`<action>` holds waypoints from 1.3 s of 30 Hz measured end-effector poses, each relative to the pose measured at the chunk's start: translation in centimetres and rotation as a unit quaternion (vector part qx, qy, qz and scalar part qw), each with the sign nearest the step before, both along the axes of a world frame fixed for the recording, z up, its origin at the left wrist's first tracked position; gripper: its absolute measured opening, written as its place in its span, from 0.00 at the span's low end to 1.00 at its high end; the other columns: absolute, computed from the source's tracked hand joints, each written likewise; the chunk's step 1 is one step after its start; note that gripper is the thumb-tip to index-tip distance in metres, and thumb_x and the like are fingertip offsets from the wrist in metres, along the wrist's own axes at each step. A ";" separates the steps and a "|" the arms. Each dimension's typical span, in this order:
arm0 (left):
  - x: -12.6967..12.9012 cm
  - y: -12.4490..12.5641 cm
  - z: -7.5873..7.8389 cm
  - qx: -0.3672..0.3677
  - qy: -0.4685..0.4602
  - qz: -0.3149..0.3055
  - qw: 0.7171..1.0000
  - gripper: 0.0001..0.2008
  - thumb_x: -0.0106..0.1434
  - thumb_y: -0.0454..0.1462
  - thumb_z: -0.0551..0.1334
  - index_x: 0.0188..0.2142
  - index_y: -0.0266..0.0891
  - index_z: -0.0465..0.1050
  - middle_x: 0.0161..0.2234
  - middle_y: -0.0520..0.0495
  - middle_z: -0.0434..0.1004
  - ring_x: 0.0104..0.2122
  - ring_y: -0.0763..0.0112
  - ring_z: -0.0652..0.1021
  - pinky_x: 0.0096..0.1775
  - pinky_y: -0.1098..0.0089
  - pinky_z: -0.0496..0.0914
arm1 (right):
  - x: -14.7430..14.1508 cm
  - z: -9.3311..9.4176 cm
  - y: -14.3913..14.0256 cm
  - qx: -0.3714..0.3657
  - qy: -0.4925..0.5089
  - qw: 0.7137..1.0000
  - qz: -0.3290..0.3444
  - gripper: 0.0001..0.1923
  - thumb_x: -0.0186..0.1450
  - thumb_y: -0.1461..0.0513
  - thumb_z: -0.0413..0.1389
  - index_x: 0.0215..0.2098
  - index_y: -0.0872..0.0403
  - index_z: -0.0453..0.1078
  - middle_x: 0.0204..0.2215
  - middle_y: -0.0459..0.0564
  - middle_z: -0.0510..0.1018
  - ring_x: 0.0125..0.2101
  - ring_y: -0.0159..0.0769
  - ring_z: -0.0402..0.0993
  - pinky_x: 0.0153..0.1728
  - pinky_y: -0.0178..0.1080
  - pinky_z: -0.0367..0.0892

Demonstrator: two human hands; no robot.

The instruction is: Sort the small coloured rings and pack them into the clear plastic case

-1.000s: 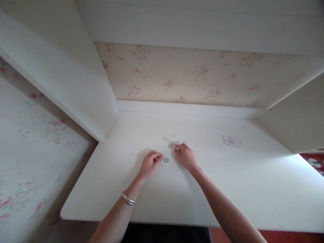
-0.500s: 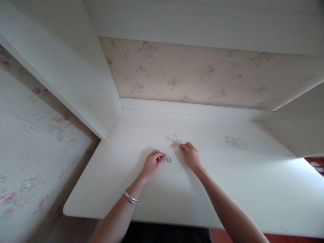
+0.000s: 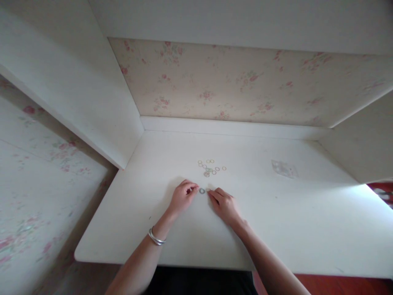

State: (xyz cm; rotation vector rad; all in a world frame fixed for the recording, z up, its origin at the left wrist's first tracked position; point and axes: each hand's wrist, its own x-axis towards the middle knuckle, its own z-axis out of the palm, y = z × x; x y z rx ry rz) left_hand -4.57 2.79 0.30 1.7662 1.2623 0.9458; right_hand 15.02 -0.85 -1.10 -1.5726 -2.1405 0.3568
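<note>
A small dark grey ring [image 3: 202, 193], perhaps a stack of rings, lies flat on the white desk between my hands. My left hand [image 3: 183, 197] rests just left of it, thumb and forefinger pinched together beside its edge. Close on its right side is my right hand [image 3: 225, 205], also in a pinch; whatever is between those fingertips is too small to make out. Beyond both hands lies a loose group of several thin rings, among them a greenish ring [image 3: 209, 170], a yellowish ring [image 3: 224, 168] and a dark ring [image 3: 217, 169].
A clear plastic bag [image 3: 284, 169] lies on the desk [image 3: 172, 151] to the right. White panels rise on both sides, with a flowered back wall [image 3: 227, 86] behind. A small dark speck [image 3: 150, 218] is on the desk left of my left forearm.
My right hand has drawn back from the group of thin rings to beside the dark grey ring. My left hand stays almost in place. The view has shifted slightly.
</note>
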 end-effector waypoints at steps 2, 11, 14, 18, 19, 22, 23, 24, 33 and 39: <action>0.0 0.0 0.0 0.001 0.001 0.002 1.000 0.09 0.63 0.40 0.56 0.35 0.41 0.75 0.34 0.50 0.73 0.32 0.75 0.73 0.34 0.74 0.68 | 0.1 0.1 -0.1 0.005 0.026 1.000 0.000 0.15 0.69 0.59 0.44 0.41 0.50 0.73 0.30 0.48 0.74 0.30 0.30 0.71 0.32 0.31 0.64; 0.7 1.3 0.0 -0.004 0.048 0.000 0.999 0.10 0.62 0.40 0.55 0.36 0.40 0.75 0.35 0.49 0.74 0.31 0.74 0.73 0.34 0.73 0.68 | 1.3 0.4 -1.6 0.015 0.201 0.971 -0.129 0.15 0.67 0.56 0.47 0.36 0.52 0.74 0.28 0.48 0.73 0.24 0.29 0.68 0.27 0.32 0.63; 1.7 2.3 0.8 0.028 0.094 -0.024 0.995 0.11 0.63 0.39 0.55 0.37 0.40 0.75 0.34 0.48 0.74 0.32 0.73 0.73 0.35 0.72 0.68 | 1.5 0.4 -1.9 0.001 0.217 0.967 -0.135 0.15 0.66 0.55 0.46 0.36 0.52 0.74 0.28 0.48 0.74 0.25 0.29 0.68 0.27 0.32 0.63; 3.4 3.7 2.0 0.083 0.189 -0.045 0.977 0.10 0.63 0.37 0.55 0.41 0.43 0.74 0.39 0.48 0.73 0.36 0.71 0.74 0.40 0.72 0.68 | 1.6 0.4 -1.8 -0.004 0.222 0.967 -0.126 0.16 0.67 0.55 0.46 0.35 0.51 0.74 0.29 0.49 0.74 0.25 0.30 0.68 0.28 0.32 0.63; 3.8 4.0 2.2 0.091 0.213 -0.049 0.972 0.10 0.63 0.37 0.56 0.42 0.44 0.74 0.40 0.48 0.73 0.37 0.71 0.74 0.40 0.72 0.68 | 1.6 0.4 -1.8 -0.004 0.221 0.968 -0.123 0.16 0.67 0.55 0.46 0.35 0.51 0.74 0.28 0.48 0.73 0.25 0.30 0.68 0.27 0.32 0.63; 4.8 4.9 2.2 0.108 0.258 -0.058 0.958 0.10 0.63 0.38 0.56 0.42 0.46 0.74 0.41 0.48 0.72 0.37 0.70 0.74 0.40 0.72 0.67 | 1.8 0.4 -1.7 -0.007 0.217 0.969 -0.116 0.16 0.67 0.55 0.46 0.35 0.51 0.74 0.28 0.48 0.73 0.25 0.30 0.68 0.27 0.32 0.62; 5.0 5.2 2.1 0.112 0.267 -0.060 0.955 0.10 0.64 0.38 0.55 0.42 0.46 0.74 0.41 0.48 0.71 0.37 0.70 0.75 0.39 0.72 0.67 | 1.9 0.4 -1.7 -0.009 0.217 0.970 -0.114 0.15 0.67 0.55 0.46 0.35 0.51 0.74 0.28 0.48 0.73 0.25 0.30 0.68 0.27 0.31 0.62; 5.2 5.4 2.0 0.114 0.279 -0.062 0.951 0.10 0.64 0.38 0.55 0.41 0.46 0.74 0.41 0.49 0.71 0.37 0.70 0.75 0.38 0.73 0.67 | 1.9 0.4 -1.7 -0.010 0.217 0.970 -0.112 0.15 0.67 0.56 0.46 0.35 0.51 0.74 0.28 0.48 0.73 0.25 0.29 0.68 0.27 0.31 0.62; 5.6 6.4 1.1 0.126 0.348 -0.074 0.926 0.11 0.66 0.38 0.53 0.38 0.44 0.75 0.39 0.49 0.72 0.38 0.71 0.74 0.39 0.73 0.67 | 2.3 0.4 -1.8 -0.019 0.232 0.967 -0.103 0.15 0.67 0.57 0.46 0.36 0.51 0.74 0.30 0.48 0.74 0.25 0.28 0.68 0.27 0.30 0.63; 5.3 5.9 1.4 0.137 0.310 -0.049 0.940 0.11 0.66 0.38 0.53 0.39 0.44 0.74 0.40 0.49 0.72 0.38 0.71 0.74 0.41 0.73 0.67 | 2.3 0.5 -1.8 -0.021 0.232 0.966 -0.109 0.15 0.67 0.57 0.46 0.36 0.50 0.74 0.29 0.48 0.74 0.25 0.29 0.69 0.27 0.30 0.63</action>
